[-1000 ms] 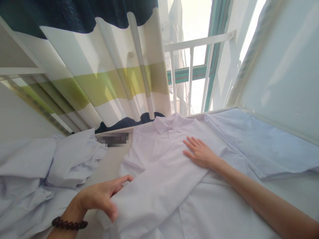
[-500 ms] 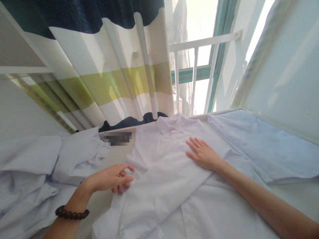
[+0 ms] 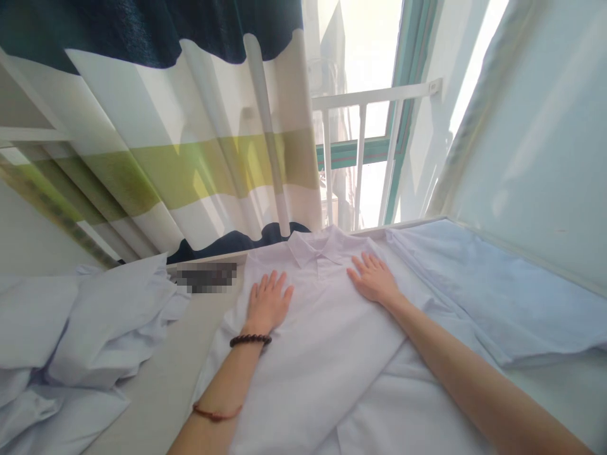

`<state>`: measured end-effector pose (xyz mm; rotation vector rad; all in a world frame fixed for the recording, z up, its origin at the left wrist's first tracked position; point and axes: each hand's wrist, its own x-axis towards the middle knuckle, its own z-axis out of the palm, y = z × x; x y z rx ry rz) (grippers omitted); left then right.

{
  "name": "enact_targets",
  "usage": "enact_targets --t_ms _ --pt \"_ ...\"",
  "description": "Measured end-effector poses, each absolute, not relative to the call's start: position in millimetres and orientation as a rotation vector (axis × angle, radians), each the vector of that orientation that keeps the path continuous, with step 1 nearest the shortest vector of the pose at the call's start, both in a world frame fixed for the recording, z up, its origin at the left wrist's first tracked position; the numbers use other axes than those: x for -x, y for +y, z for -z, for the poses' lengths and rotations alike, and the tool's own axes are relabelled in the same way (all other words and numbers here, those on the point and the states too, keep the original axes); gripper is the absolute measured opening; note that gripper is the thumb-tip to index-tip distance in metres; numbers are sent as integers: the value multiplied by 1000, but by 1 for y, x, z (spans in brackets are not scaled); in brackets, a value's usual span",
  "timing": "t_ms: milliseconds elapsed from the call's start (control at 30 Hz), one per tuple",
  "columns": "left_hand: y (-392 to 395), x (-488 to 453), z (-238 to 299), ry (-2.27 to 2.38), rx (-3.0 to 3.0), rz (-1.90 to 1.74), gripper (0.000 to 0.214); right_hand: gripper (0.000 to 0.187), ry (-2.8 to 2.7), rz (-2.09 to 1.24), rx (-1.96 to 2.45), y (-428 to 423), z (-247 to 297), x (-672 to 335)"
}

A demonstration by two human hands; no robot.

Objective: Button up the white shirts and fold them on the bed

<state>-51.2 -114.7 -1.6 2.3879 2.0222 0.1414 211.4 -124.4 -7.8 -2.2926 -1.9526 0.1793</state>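
A white collared shirt (image 3: 313, 341) lies spread out in front of me, its collar (image 3: 317, 249) at the far end. Flat on the shirt's left shoulder area rests my left hand (image 3: 270, 300), fingers stretched out and a dark bead bracelet at the wrist. On the other side of the collar, my right hand (image 3: 372, 278) presses flat with its fingers slightly spread. Neither hand grips the cloth. The lower end of the shirt runs out of view at the bottom.
Rumpled white clothes (image 3: 109, 322) are heaped at left. A folded pale garment (image 3: 502, 291) lies at right. Behind the surface hang a striped curtain (image 3: 203, 164) and a white railing (image 3: 365, 98) before a window. A blurred dark item (image 3: 207, 278) sits near the back edge.
My left hand has moved from the shirt's left edge, fingers curled, up onto its shoulder area and flattened out. My right hand stays flat near the collar. The view has shifted slightly.
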Motion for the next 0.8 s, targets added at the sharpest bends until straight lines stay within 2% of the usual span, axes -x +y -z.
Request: enact_targets --t_ms 233,533,800 --pt "-106 80 5 2197 -2344 -6 67 65 -1920 -156 2311 -115 17 -233" --pt "-98 80 5 2222 -2259 -85 68 75 -1987 -138 2303 -98 20 -244" --pt "-99 83 2 2220 -2276 -266 55 74 -1951 -96 2332 -98 21 -237"
